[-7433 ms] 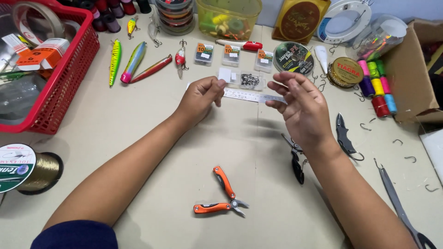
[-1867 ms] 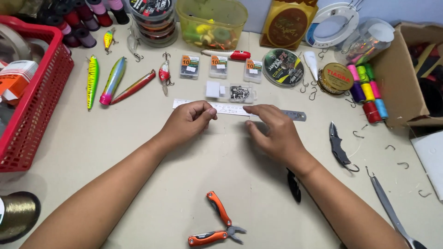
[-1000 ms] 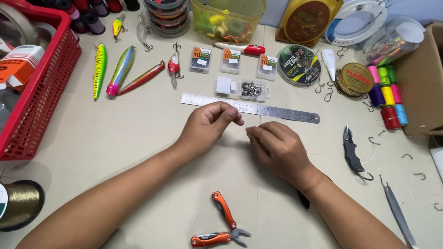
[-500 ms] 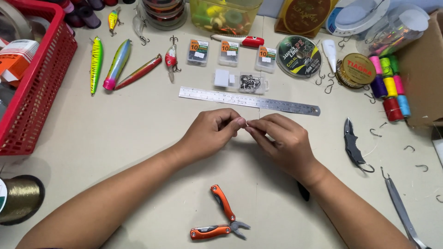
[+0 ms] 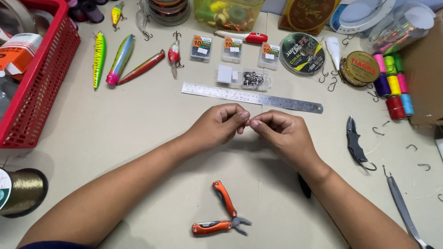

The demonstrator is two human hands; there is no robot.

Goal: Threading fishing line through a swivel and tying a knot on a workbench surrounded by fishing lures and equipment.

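Now, my hands: I am bringing my left hand (image 5: 219, 123) and my right hand (image 5: 281, 133) together at the fingertips, low over the table (image 5: 138, 133).
Grip: both hands are curling narrow, thumbs and forefingers pinching at the spot where they are touching; whatever is sitting between them is too small for me to tell.
Just beyond: a steel ruler (image 5: 251, 97) is lying flat, close past my knuckles.
Behind the ruler: a small clear box of hooks (image 5: 244, 79) is resting, with three hook packets (image 5: 230, 48) lining up farther back.
Toward me: orange folding pliers (image 5: 221, 216) are lying open between my forearms.
Right: a dark folding knife (image 5: 356, 143) is lying near loose hooks (image 5: 378, 131).
Left: painted fishing lures (image 5: 121, 59) are lying beside a red basket (image 5: 44, 87).
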